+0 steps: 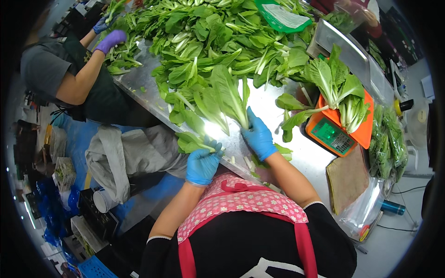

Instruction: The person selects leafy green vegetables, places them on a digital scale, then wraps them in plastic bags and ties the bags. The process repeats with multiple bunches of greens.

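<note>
My left hand (204,163), in a blue glove, has its fingers closed on the pale stem of a loose green leaf (189,141) at the metal table's near edge. In my blue-gloved right hand (259,133) is the white base of a leafy green (229,93), its leaves pointing away from me. A large heap of leafy greens (208,31) covers the far part of the steel table (299,166). To the right, more greens (330,80) lie on the orange tray of a digital scale (332,135). Cut stem pieces (248,162) lie near my right wrist.
At the left, a co-worker (69,69) in gloves handles greens. A green printed bag (285,17) lies on the heap. Right of the scale are bagged greens (387,142), with a brown cloth pad (347,177) below it. A grey sack (107,156) hangs left of the table.
</note>
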Demonstrator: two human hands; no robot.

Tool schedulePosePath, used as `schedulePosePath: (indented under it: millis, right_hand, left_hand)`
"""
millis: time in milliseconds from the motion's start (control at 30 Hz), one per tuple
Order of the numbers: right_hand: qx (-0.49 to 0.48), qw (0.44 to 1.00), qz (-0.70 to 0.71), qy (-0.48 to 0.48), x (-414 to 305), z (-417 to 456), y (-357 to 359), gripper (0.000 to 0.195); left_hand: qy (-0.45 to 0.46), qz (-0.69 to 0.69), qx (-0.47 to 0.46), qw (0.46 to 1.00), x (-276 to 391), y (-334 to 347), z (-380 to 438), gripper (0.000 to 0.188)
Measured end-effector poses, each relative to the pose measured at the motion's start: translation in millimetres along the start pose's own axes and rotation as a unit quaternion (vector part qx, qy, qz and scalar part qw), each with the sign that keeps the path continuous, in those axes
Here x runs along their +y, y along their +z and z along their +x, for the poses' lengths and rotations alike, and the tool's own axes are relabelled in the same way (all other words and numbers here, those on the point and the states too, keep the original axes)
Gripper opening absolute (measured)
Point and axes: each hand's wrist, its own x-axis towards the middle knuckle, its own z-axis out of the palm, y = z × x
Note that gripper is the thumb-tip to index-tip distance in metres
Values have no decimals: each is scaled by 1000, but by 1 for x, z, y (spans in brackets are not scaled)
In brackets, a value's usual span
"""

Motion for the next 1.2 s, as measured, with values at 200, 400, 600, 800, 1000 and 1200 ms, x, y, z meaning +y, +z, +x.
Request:
schedulePosePath:
  millis: [200,400,600,800,1000,1200]
  right_hand:
    - [-37,999,18,22,0,-1,-15,68]
    - [15,999,-40,-6,-10,-1,3,69]
    - [-93,920,350,152,-27,-1,-1,68]
    - [-74,858,487,145,-44,-28,-22,66]
    - [-25,982,181,-50,-46,-42,-28,70]
    - [50,971,67,-223,-61,-48,-39,67]
  left_hand:
    - [7,5,20,1000,-10,-3,-1,25]
    - [6,97,116,988,-12,17,47,9]
    - [-52,179,116,976,-23,29,70,15]
    - [-24,317,73,945,-27,26,46,26]
    - [-70,226,-68,969,-31,4,41,35]
    - [-92,135,-90,982,-34,43,26,49]
